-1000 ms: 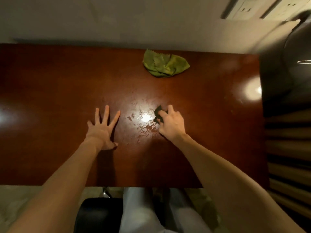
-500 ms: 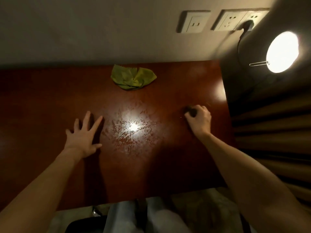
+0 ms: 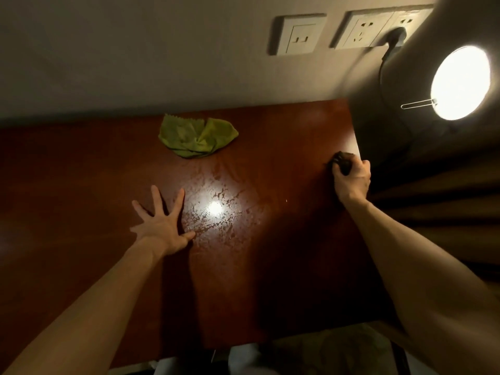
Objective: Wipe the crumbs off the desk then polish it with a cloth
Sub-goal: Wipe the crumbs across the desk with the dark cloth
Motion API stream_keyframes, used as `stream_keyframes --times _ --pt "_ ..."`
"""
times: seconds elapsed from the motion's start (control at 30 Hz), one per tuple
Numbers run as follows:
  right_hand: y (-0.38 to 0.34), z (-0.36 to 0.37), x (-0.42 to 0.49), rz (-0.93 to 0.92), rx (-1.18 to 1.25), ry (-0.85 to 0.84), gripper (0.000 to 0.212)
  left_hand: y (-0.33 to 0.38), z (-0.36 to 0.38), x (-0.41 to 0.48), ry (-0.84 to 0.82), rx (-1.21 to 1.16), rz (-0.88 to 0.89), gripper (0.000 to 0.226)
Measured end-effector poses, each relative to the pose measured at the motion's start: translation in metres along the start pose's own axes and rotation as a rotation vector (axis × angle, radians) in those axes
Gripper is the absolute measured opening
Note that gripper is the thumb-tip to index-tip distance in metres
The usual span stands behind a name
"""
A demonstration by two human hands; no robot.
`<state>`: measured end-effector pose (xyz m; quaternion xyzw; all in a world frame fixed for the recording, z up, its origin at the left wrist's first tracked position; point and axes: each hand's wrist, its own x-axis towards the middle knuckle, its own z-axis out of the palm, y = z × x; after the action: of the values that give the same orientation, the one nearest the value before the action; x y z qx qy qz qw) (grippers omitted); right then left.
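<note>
At the right edge of the worktop (image 3: 81, 185) the right hand (image 3: 351, 180) has its grip clamped round a small dark wad (image 3: 344, 165). The fingers curl over it and press it onto the wood just where the surface ends. It is too dark to tell what the wad is made of. Nearer the middle of the worktop the left hand (image 3: 162, 226) lies palm down with its fingers spread wide, its grip apart and holding nothing. Just beside its thumb and forefinger is a smeared patch (image 3: 224, 226), shiny and blotchy, with a bright glare at its centre. A tiny pale speck (image 3: 286, 201) lies on the bare wood between that patch and the right hand. A crumpled green cloth (image 3: 196, 138) rests near the worktop's far edge, close to the wall and well apart from both hands. Above the far edge the wall carries white sockets (image 3: 296, 33). A dark plug (image 3: 395, 36) sits in the rightmost one, and its cord (image 3: 381, 77) hangs down past the worktop's far right corner. Off the right edge a round lamp (image 3: 460, 82) glows, with dark curtain folds (image 3: 446, 212) beneath it.
</note>
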<state>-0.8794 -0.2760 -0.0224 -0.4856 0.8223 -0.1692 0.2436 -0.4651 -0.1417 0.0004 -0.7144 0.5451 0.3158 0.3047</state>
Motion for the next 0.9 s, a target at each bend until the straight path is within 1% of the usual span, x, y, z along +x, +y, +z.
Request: stream_keyframes --times 0.13,0.2,0.3,0.4,0.47,0.53,0.63,0.7,0.8,0.83,0.9 --pt "-0.017 0.011 -0.011 -0.154 -0.093 -0.108 0.033 0.0 0.001 0.003 -0.007 -0.025 0.012 0.118" --pt "-0.022 0.02 -0.028 -0.22 -0.065 -0.156 0.034 -0.001 0.003 0.004 -0.012 -0.043 0.013 0.118" --pt "-0.026 0.025 -0.05 -0.201 -0.011 -0.232 0.035 -0.002 0.002 0.004 0.0 -0.052 0.02 0.119" --pt "-0.026 0.025 -0.067 -0.167 0.033 -0.343 0.031 -0.004 0.005 0.004 0.021 -0.061 0.049 0.118" --pt "-0.026 0.029 -0.084 -0.121 0.069 -0.373 0.029 -0.005 0.006 0.003 0.057 -0.077 0.066 0.117" --pt "-0.027 0.039 -0.107 -0.075 0.098 -0.349 0.031 -0.009 0.006 0.002 0.091 -0.091 0.092 0.117" --pt "-0.033 0.059 -0.144 -0.019 0.064 -0.281 0.039 -0.021 0.01 0.008 0.123 -0.117 0.164 0.115" --pt "-0.041 0.071 -0.171 0.019 0.005 -0.212 0.041 -0.038 0.012 0.012 0.127 -0.162 0.262 0.111" --pt "-0.059 0.095 -0.213 0.068 -0.085 -0.136 0.038 -0.087 0.007 0.013 0.134 -0.256 0.416 0.089" --pt "-0.068 0.105 -0.228 0.081 -0.117 -0.128 0.038 -0.11 0.004 0.01 0.157 -0.281 0.447 0.082" --pt "-0.085 0.128 -0.261 0.093 -0.149 -0.118 0.039 -0.16 0.002 0.003 0.203 -0.295 0.45 0.073"
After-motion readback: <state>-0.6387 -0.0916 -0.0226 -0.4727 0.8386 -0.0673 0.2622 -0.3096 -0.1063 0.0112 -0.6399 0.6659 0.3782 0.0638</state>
